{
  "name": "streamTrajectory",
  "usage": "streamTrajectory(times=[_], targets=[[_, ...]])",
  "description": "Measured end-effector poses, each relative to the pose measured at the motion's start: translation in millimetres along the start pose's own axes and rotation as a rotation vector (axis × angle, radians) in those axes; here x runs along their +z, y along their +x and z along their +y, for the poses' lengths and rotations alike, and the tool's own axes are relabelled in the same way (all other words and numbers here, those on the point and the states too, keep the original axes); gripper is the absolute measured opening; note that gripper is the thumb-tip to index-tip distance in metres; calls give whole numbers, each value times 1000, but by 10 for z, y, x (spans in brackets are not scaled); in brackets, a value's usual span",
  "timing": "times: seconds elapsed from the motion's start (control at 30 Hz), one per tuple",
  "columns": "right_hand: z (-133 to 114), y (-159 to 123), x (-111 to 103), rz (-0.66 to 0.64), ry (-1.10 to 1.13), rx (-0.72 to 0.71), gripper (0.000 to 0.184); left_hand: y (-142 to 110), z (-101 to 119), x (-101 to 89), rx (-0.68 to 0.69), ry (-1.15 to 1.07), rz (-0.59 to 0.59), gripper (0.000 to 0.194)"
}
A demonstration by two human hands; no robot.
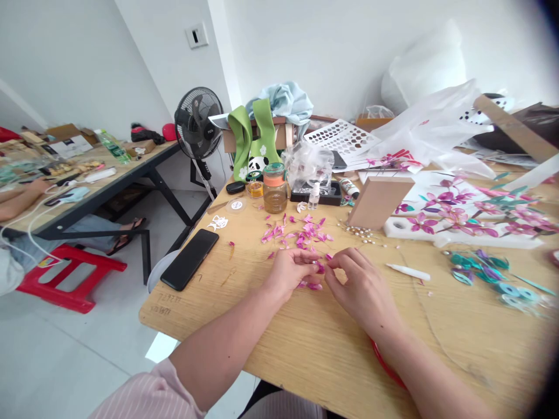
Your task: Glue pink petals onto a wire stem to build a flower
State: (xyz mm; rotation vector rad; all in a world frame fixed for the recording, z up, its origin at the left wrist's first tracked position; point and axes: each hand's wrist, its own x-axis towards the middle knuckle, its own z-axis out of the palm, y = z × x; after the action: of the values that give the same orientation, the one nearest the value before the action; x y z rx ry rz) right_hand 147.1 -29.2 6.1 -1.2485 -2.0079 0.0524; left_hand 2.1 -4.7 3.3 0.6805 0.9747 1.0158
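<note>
Between the fingertips of my left hand (290, 273) is a small magenta flower petal (321, 267), gripped in a pinch. My right hand (360, 285) meets it from the other side, thumb and forefinger pressed together at the petal's edge. What lies inside that right pinch is too small to make out. Loose pink petals (301, 233) are scattered on the wooden table (271, 355) just beyond both hands, and a few more lie beneath the fingers.
A black phone (190, 259) lies left, near the table edge. Behind the petals stand a jar (275, 189) and a brown block (379, 202). To the right are a white pen-like tube (408, 272), ribbon spools (517, 293) and finished pink flowers (454, 218). A person's arm (21, 198) rests on another table.
</note>
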Motion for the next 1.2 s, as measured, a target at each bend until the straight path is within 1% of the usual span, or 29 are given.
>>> streamTrajectory(times=[0.33, 0.67, 0.83, 1.07, 1.2], targets=[[-23, -6, 10, -22, -69, -44, 15, 20, -51, -29, -6, 37, -16, 34], [-17, -5, 8, -47, -50, -65, 16, 26, -37, -31, 6, 26, -30, 32], [-29, -2, -9, -49, -23, -63, 14, 17, -17, -21, -21, -2, -11, 26], [2, 12, -1, 8, 84, -4, 13, 3, 20, -23, -83, -15, -21, 20], [32, 20, 3, -18, 202, 111, 15, -5, 33, -20, -108, -10, -35, 17]])
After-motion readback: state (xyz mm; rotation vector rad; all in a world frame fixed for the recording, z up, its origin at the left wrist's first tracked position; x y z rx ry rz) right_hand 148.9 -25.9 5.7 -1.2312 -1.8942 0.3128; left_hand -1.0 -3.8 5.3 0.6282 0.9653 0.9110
